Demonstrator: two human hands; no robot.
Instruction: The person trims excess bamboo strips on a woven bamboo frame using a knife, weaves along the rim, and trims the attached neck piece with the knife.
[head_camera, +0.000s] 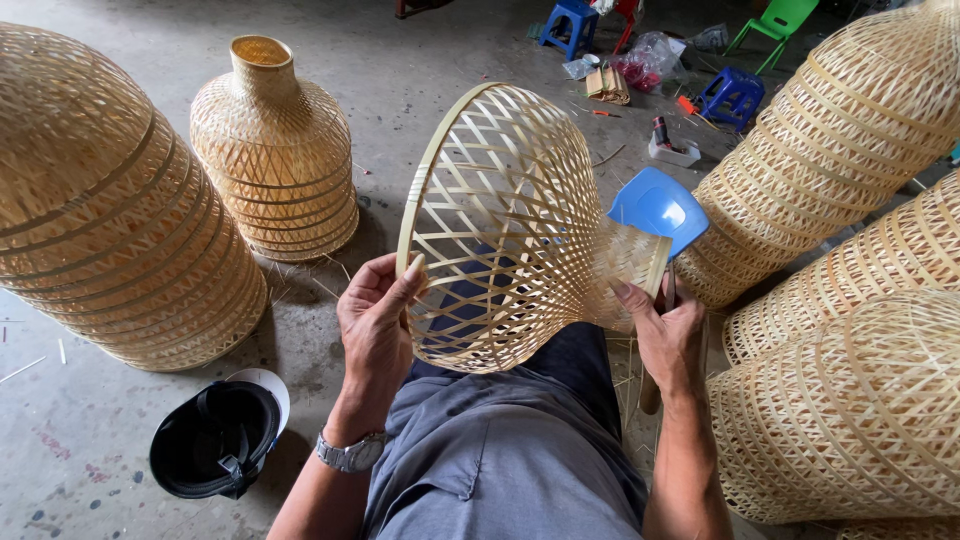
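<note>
Grey trousers (500, 470) fill the bottom of the view, and the woven bamboo basket (510, 225) lies on its side just above the person's lap. Its wide round mouth faces left and its thin neck points right.

The left hand (378, 325) is closed on the rim at the mouth, with the thumb over the edge and the fingers behind it. A silver watch (350, 452) sits on that wrist. The right hand (665, 335) is closed around the thin neck end, with the thumb lying on the weave. A wooden stick (650, 385) shows just under this hand, but one cannot tell if the hand holds it.

Behind the neck of the basket stands a blue plastic stool (660, 208). On the floor by the left arm lies a black helmet (215, 440), turned upside down.

A big bamboo basket (100, 210) stands at the far left, and a smaller one with a narrow neck (275, 150) stands next to it. More big baskets (850, 300) are piled up on the right side, close to the right arm.

Far back on the grey floor (400, 70) are two small blue stools (570, 25), a green chair (775, 25) and some plastic bags (650, 55).
</note>
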